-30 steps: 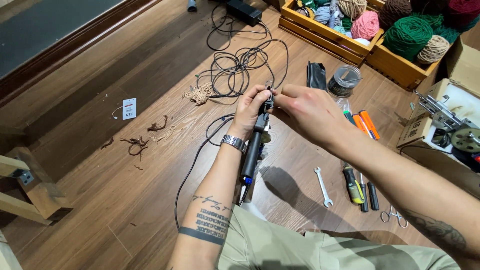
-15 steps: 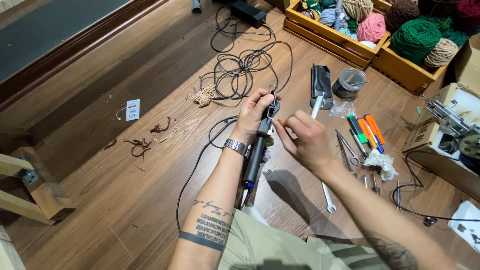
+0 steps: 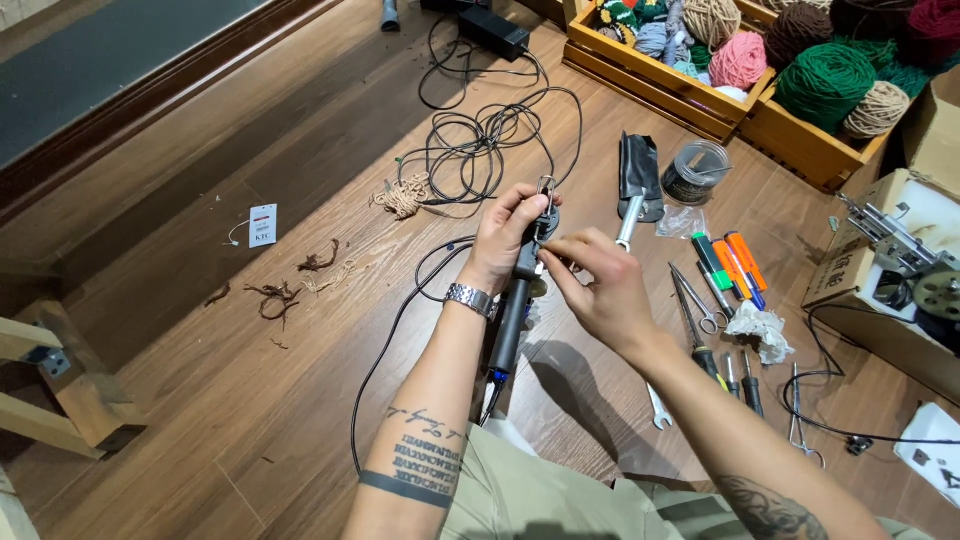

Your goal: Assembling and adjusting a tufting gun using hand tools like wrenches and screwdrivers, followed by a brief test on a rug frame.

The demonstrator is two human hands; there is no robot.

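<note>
The black rotary tool [image 3: 516, 305] is up off the wooden floor [image 3: 200, 200], held in mid-air over the person's lap, its long axis running steeply from the blue-lit tail end near the knee up and slightly right to the working end, which points away from the person toward the tangle of black cable [image 3: 480, 140]. The left hand [image 3: 508, 232] is wrapped closed around the upper body of the tool, thumb up near the metal loop at the tip, a silver watch [image 3: 470, 298] on the wrist. The right hand [image 3: 598, 288] comes in from the side, fingers pinched together right at the tool's head; what they pinch is too small to tell. A power cord [image 3: 395, 330] loops from the tool across the floor. Just right of the hands lie a wrench [image 3: 657, 405], screwdrivers [image 3: 735, 375], scissors-like forceps [image 3: 695, 300] and coloured markers [image 3: 730, 265]. Farther out, wooden crates [image 3: 660, 85] hold balls of yarn [image 3: 825, 80].
</note>
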